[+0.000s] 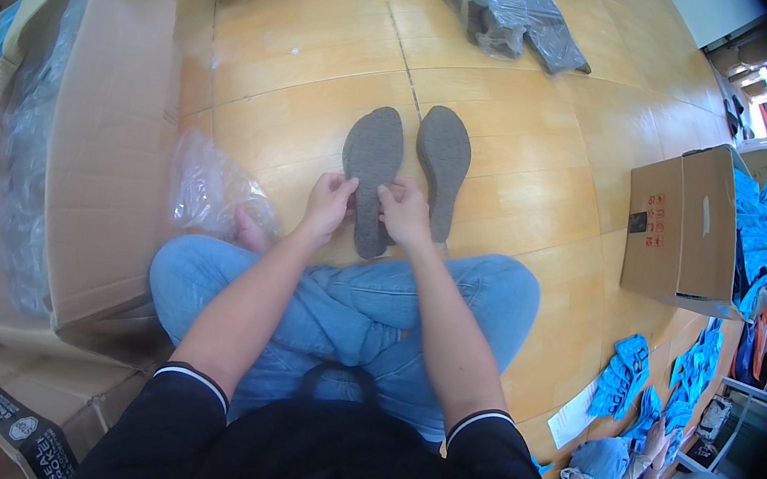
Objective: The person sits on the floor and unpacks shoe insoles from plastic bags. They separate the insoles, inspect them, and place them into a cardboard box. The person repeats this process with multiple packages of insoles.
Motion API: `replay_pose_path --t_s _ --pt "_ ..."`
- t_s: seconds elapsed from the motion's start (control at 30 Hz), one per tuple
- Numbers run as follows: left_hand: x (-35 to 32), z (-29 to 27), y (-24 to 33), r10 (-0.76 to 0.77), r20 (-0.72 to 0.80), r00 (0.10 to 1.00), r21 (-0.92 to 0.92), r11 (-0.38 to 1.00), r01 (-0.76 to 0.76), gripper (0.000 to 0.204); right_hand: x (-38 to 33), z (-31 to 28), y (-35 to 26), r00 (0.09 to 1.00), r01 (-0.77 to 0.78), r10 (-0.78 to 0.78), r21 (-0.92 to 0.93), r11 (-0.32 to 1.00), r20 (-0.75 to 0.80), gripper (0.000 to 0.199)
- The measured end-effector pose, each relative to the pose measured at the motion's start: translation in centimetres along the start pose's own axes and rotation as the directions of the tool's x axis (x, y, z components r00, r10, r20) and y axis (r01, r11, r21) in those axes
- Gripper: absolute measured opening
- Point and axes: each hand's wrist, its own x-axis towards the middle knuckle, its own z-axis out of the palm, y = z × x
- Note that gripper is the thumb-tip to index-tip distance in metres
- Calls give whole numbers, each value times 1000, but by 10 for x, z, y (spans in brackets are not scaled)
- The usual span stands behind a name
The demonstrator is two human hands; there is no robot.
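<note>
One insole (375,147) was between your hands, apparently being steadied or checked; the next move seemed to call for even pressure on both edges, so it would not twist. Your left hand (331,202) was nearly closed, pinching the near-side edge at the waist; your right hand (405,213) was just as narrow on the opposite edge. A second insole (444,148) lay just right of your right hand, reaching ahead of it.

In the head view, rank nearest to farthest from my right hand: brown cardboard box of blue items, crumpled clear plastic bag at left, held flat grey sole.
1. Held flat grey sole: touching, just left.
2. Crumpled clear plastic bag: farther left.
3. Brown cardboard box: far right.
</note>
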Motion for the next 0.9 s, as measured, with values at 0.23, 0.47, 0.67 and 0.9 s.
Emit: replay_pose_path --t_s 0.23,0.47,0.67,0.9 --pt "6 -11 11 380 -335 862 13 917 -399 21 -3 -1 3 978 111 -158 -305 946 -133 43" --pt "12 -17 6 211 -427 879 -28 969 -246 42 -3 3 5 986 130 -160 -375 918 -50 53" --pt "17 -16 -1 156 -268 951 -135 971 -198 56 0 8 14 960 214 -270 -419 883 -78 58" --pt "13 -14 1 176 -249 953 -147 965 -216 51 8 7 20 978 189 -208 -328 926 -23 60"
